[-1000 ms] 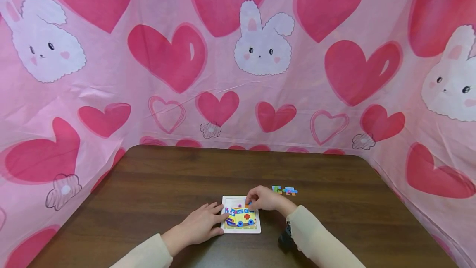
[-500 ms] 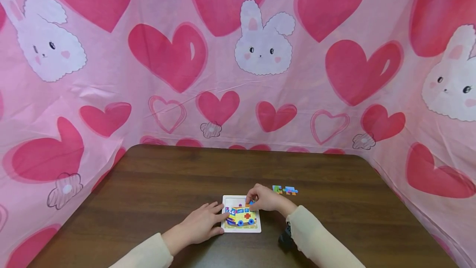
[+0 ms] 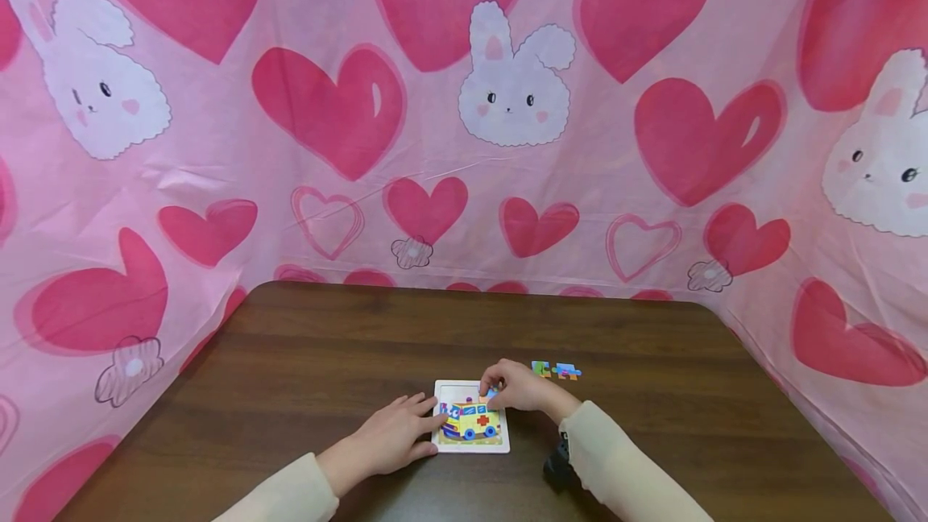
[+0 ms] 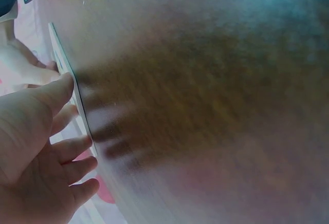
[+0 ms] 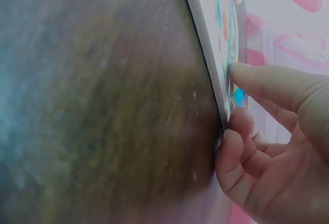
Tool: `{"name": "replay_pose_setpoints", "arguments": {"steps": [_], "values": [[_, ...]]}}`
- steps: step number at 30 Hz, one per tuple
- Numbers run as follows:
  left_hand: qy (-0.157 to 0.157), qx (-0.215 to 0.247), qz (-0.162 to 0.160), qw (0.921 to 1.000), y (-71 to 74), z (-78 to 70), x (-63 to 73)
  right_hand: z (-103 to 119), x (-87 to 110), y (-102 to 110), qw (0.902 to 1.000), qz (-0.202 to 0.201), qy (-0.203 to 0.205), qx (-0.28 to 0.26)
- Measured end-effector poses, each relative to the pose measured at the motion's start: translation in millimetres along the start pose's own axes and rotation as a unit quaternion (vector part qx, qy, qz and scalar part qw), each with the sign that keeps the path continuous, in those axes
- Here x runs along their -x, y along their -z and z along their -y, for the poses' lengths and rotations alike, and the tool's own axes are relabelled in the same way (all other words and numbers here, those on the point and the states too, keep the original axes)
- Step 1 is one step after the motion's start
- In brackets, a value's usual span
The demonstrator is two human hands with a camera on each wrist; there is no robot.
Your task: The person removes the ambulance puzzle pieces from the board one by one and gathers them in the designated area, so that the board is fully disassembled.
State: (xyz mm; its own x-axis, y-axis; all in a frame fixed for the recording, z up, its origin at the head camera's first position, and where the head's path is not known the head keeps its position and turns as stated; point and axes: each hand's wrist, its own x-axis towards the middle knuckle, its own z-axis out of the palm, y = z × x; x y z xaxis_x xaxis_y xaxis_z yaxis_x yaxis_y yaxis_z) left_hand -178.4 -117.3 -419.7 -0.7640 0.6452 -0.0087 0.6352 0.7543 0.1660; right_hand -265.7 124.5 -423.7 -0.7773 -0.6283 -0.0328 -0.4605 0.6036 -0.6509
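Note:
A white-framed jigsaw puzzle (image 3: 471,428) with a yellow ambulance picture lies on the table. My left hand (image 3: 395,435) rests along its left edge with fingers spread and fairly straight. In the left wrist view, the left hand's fingertips (image 4: 85,142) touch the frame's side. At the upper right of the puzzle, my right hand (image 3: 518,387) pinches a small puzzle piece (image 3: 492,394), mostly covered by the fingers. The right wrist view shows a blue bit of that puzzle piece (image 5: 239,96) between the thumb and fingers. The tray's upper left shows a bare white area.
Two loose puzzle pieces (image 3: 557,370) lie on the brown wooden table (image 3: 348,345), just beyond my right hand. A black device (image 3: 558,466) is strapped under the right wrist. Pink heart-patterned cloth (image 3: 435,143) stands around the table's back and sides.
The pinched piece has tilted slightly at the puzzle's upper right, and its visible face looks paler now. Both hands have stayed almost in place.

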Motion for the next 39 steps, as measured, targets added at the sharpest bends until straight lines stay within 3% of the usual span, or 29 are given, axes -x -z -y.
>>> {"name": "replay_pose_setpoints", "arguments": {"steps": [9, 17, 30, 39], "values": [[0.002, -0.006, 0.005, 1.0000, -1.8, 0.9, -1.6, -2, 2.4, 1, 0.9957, -0.025, -0.039, -0.080], [0.002, -0.006, 0.006, 1.0000, -4.1, 2.5, -2.1, -6, 2.0, 3, 0.9897, -0.041, -0.049, -0.128], [0.002, -0.008, 0.005, 1.0000, -0.8, 0.8, -1.2, -11, 3.4, 10, 0.9849, -0.071, -0.067, -0.143], [-0.001, -0.004, 0.002, 1.0000, -0.5, -0.5, -0.8, -17, 11.9, 30, 0.9807, -0.109, -0.081, -0.141]]}}
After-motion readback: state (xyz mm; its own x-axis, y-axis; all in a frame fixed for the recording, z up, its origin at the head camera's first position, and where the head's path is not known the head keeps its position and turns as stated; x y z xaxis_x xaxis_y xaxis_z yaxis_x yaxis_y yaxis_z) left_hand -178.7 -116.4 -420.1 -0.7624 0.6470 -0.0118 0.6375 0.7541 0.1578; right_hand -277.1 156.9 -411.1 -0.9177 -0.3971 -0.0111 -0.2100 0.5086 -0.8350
